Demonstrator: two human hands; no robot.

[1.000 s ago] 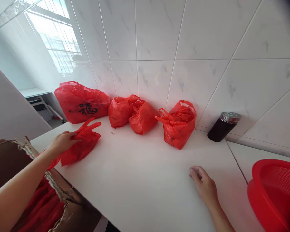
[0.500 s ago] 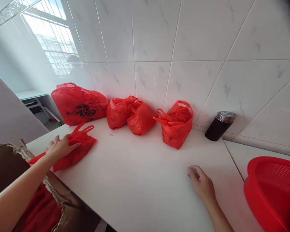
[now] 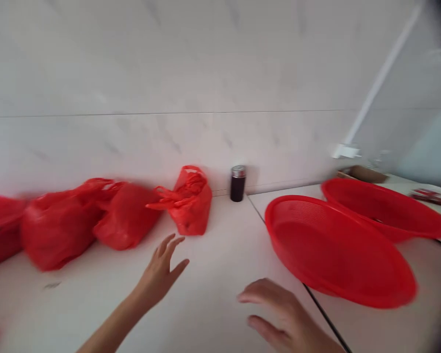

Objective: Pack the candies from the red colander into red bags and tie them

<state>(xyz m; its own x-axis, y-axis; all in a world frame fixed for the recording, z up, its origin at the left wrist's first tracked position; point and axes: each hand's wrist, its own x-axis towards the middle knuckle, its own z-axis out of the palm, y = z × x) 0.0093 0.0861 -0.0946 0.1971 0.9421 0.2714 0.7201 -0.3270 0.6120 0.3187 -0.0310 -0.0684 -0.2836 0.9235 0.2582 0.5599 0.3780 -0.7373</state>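
My left hand (image 3: 161,269) hovers over the white counter (image 3: 95,294) with fingers spread, holding nothing, just in front of a small red plastic bag (image 3: 189,201). My right hand (image 3: 279,314) is low in the middle, fingers stretched out and empty, close to the near rim of a large red basket (image 3: 334,250). More red plastic bags (image 3: 91,220) lie in a row along the tiled wall to the left. The picture is smeared by motion.
A dark jar with a metal lid (image 3: 237,183) stands by the wall behind the small bag. A second red basket (image 3: 385,211) lies behind the first on the right. A seam in the counter (image 3: 316,304) runs under the baskets.
The view has swung to the right. My left hand has let go of the flat red bag and moved over beside the small bag. My right hand has opened up.
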